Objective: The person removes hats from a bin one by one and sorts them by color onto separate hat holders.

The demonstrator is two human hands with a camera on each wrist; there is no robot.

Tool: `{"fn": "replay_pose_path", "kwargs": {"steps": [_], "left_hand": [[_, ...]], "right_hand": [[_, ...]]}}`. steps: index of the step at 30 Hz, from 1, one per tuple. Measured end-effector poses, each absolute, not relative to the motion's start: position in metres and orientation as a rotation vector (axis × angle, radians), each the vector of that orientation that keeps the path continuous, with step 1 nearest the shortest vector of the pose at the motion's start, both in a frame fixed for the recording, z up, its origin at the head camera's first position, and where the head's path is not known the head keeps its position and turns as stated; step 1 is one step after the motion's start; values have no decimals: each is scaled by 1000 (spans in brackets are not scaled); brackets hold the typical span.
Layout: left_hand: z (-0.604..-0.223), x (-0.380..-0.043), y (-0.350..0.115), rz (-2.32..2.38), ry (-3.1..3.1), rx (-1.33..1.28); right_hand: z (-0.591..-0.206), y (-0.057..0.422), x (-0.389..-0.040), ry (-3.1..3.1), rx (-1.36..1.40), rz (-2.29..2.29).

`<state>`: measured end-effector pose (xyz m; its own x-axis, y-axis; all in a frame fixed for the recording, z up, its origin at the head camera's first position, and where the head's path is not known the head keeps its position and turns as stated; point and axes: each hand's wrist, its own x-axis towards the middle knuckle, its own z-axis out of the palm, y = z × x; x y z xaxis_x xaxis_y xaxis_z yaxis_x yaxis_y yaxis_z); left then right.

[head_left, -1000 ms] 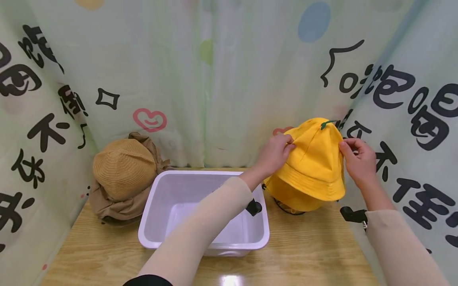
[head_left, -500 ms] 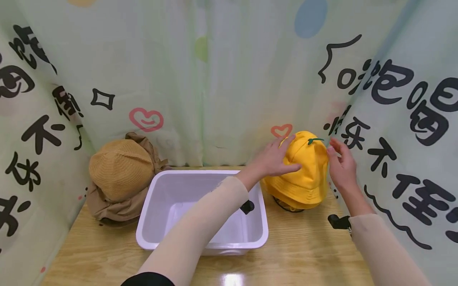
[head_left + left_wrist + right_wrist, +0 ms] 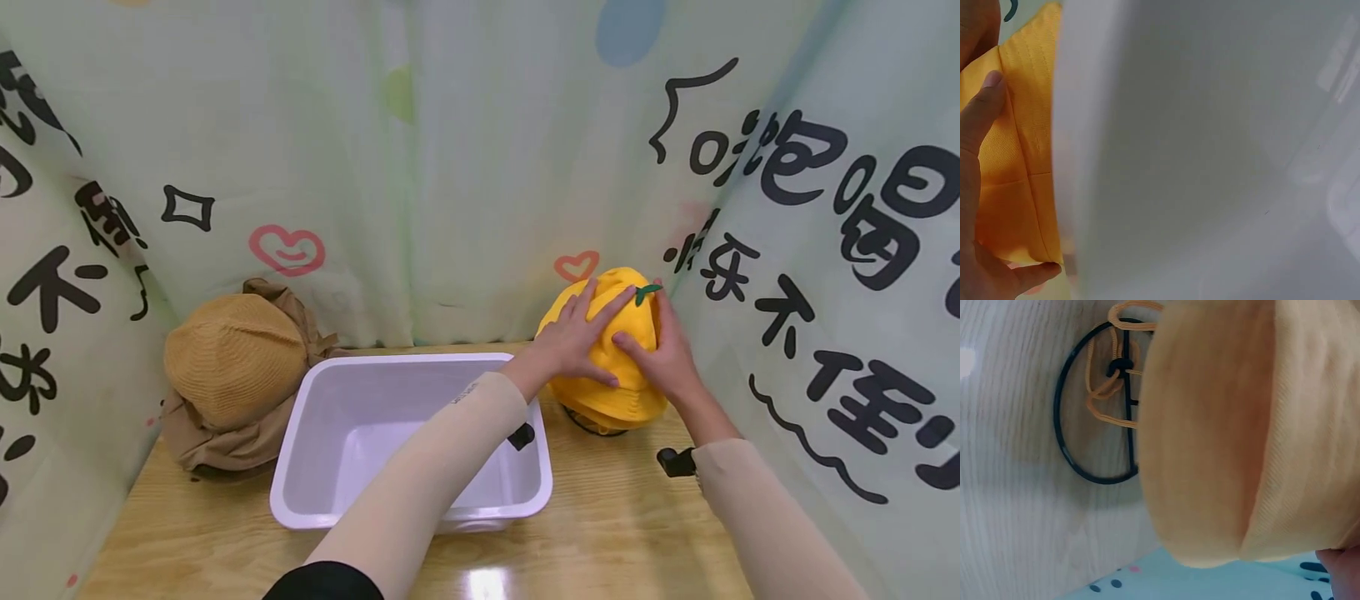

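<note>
A yellow bucket hat (image 3: 630, 400) with a green leaf sprout (image 3: 647, 293) on its crown sits over another yellow hat on a black wire stand (image 3: 596, 427). My left hand (image 3: 576, 340) lies spread across the crown's left side; the left wrist view has its fingers against the yellow cloth (image 3: 1022, 144). From the right, my right hand (image 3: 669, 354) touches the crown, thumb in front and fingers partly hidden behind. In the right wrist view, the stand's round base (image 3: 1060, 419) and a yellow cord (image 3: 1100, 412) with a black toggle show beneath the brim.
A pale lilac basin (image 3: 411, 362) stands left of the yellow hats, under my left forearm. Beyond it, a woven tan hat (image 3: 232, 358) rests on a brown cloth hat (image 3: 232, 450). A printed curtain (image 3: 465, 208) encloses the wooden table (image 3: 592, 517).
The upper yellow hat has come down over the lower one. My hands released its sides and now lie on the crown, the right hand having moved left.
</note>
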<state>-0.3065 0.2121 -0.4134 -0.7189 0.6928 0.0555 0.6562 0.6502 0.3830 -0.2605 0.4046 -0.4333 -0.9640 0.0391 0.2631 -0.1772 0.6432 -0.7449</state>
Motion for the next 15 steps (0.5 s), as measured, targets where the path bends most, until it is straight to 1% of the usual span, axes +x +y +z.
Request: {"fn": "replay_pose_path", "kwargs": {"steps": [9, 15], "left_hand": [[-419, -306, 210, 626, 2752, 1114], [-423, -302, 208, 541, 2694, 1114]], "right_hand": [[-451, 406, -261, -2626, 13, 1293], [-464, 412, -256, -2643, -26, 1288]]}}
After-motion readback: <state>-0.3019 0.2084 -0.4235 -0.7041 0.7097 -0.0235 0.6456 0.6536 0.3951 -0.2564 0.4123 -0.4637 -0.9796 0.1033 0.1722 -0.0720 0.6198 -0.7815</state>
